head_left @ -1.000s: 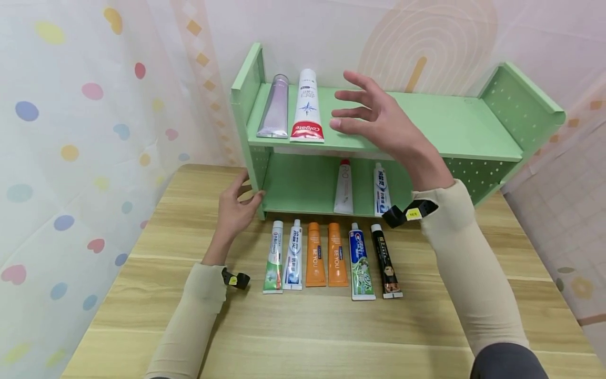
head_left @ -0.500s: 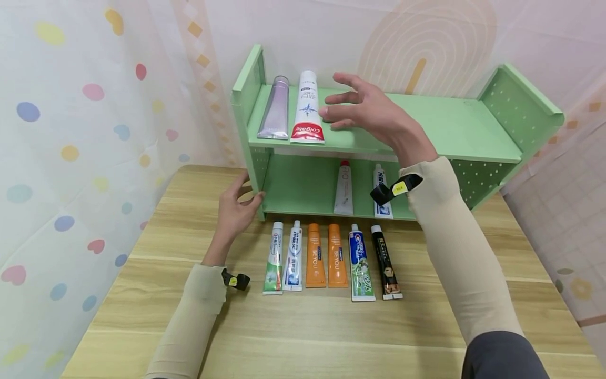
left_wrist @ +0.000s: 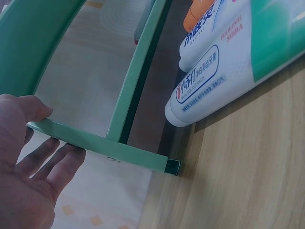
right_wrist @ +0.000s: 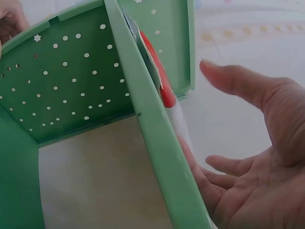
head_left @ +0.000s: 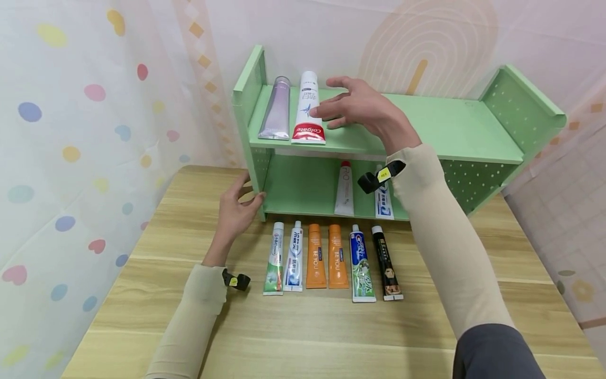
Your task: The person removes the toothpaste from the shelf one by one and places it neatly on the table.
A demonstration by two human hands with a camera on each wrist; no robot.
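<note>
My left hand (head_left: pixel 235 211) grips the left side panel of the green shelf rack (head_left: pixel 303 184), thumb inside and fingers outside, as the left wrist view shows. Above the top board, my right hand (head_left: pixel 366 108) reaches in from the right with its fingers spread. Its fingertips overlap the right edge of a white and red Colgate toothpaste tube (head_left: pixel 309 108) in the head view. The right wrist view has the thumb apart from that tube; whether the other fingers touch it, I cannot tell. A lilac tube (head_left: pixel 276 109) lies left of the Colgate one.
On the lower board lie a white tube with a red cap (head_left: pixel 344 189) and a blue-white toothpaste tube (head_left: pixel 383 202), partly behind the wrist camera. A row of several tubes, including an orange tube (head_left: pixel 315 258) and a black tube (head_left: pixel 387 263), lies on the wooden table (head_left: pixel 303 337).
My right hand has moved left, from beside the Colgate tube to over its right edge. The left hand stays on the rack's side panel, and the tubes lie where they were.
</note>
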